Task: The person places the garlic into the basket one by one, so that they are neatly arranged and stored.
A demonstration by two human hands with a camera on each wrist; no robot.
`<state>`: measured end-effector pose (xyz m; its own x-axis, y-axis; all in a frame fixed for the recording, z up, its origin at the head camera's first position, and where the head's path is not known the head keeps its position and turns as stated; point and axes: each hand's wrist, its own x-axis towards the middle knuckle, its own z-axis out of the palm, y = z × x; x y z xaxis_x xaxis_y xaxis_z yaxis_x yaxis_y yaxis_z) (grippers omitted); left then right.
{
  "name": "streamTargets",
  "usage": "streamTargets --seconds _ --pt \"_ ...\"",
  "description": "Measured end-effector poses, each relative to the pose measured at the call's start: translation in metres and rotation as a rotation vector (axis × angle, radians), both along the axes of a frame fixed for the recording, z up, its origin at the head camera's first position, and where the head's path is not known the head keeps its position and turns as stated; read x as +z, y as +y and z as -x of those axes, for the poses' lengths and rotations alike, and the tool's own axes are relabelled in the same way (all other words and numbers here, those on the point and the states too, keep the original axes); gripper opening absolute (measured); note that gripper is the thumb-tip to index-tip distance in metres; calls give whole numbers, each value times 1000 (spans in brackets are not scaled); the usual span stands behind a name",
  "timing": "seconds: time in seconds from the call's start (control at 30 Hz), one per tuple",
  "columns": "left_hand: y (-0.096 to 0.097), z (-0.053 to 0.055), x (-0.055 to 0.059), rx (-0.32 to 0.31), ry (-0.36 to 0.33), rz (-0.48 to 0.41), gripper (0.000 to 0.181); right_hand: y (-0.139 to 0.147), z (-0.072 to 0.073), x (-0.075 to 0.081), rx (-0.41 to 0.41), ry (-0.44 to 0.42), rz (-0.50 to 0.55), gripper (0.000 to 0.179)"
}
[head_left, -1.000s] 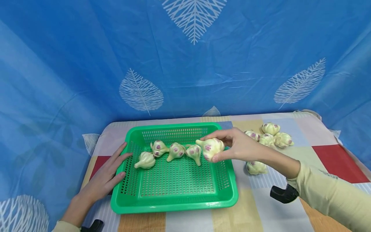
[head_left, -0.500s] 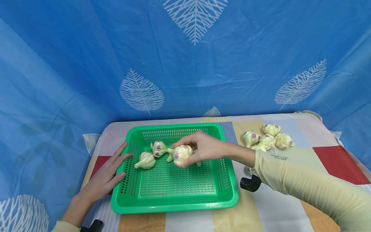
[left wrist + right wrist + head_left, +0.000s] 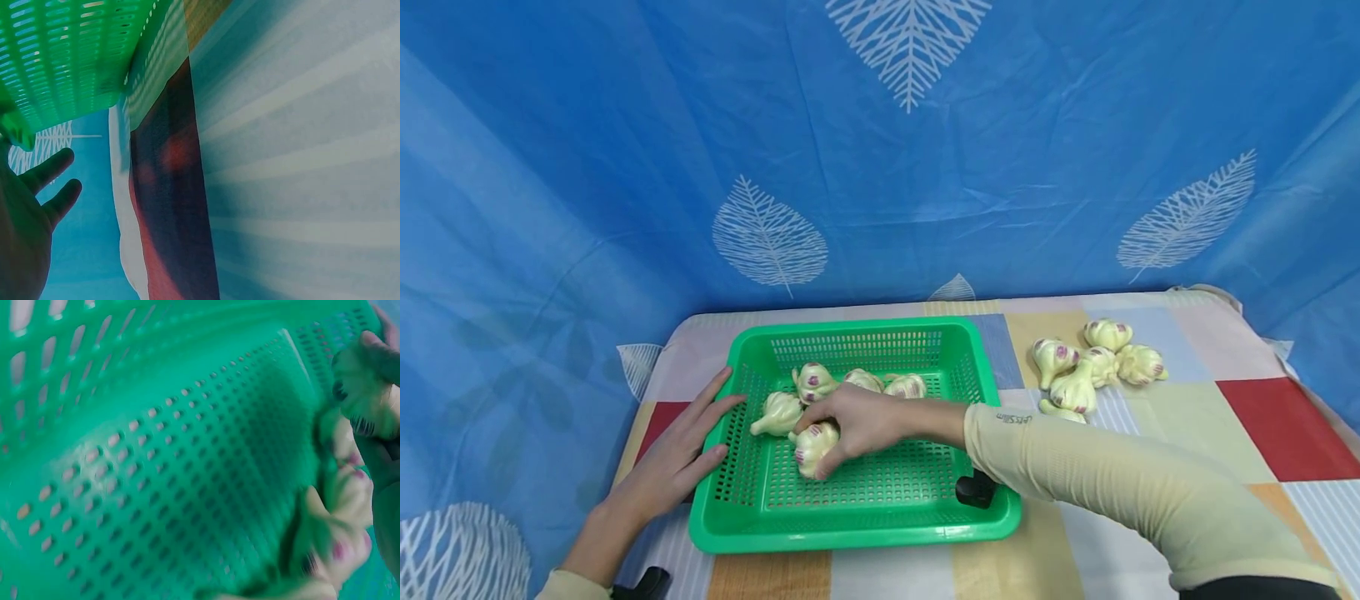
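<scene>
Inside the green plastic basket (image 3: 857, 540), my right hand (image 3: 872, 421) holds a garlic bulb (image 3: 811, 450) between thumb and fingers, low over the mesh floor. In the right wrist view this held bulb (image 3: 365, 403) shows at the upper right, above other bulbs (image 3: 340, 547). More garlic lies along the basket's far side, including a whiter bulb (image 3: 777, 414) at the left and a purple-marked one (image 3: 814, 383); my right hand partly covers those behind it. My left hand (image 3: 673, 458) rests on the basket's left rim with fingers extended. The left wrist view shows its fingers (image 3: 53, 172) beside the basket wall (image 3: 69, 62).
To the right of the basket, a cluster of several garlic bulbs (image 3: 1097, 365) lies on the checked tablecloth (image 3: 1195, 425); the right sleeve partly covers its nearest bulb. A blue curtain (image 3: 887, 208) with white leaf prints hangs behind the table.
My right hand has carried the garlic bulb from over the basket's right side leftward and down toward the whiter bulb. My left hand and the basket have stayed in place.
</scene>
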<state>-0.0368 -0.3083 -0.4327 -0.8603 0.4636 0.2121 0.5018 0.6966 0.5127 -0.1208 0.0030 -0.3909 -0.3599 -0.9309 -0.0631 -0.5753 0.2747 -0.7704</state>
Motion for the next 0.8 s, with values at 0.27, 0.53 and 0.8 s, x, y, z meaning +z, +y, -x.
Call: streamTargets --seconds 0.27,0.53,0.8 --pt "2 0 3 -4 -25 -9 67 -25 -8 -26 29 87 -51 56" --pt "2 0 4 -12 -38 -34 68 -42 -11 -39 -33 189 -71 60" --pt "1 1 4 -7 -38 -27 69 -55 -11 -43 -84 284 -27 40"
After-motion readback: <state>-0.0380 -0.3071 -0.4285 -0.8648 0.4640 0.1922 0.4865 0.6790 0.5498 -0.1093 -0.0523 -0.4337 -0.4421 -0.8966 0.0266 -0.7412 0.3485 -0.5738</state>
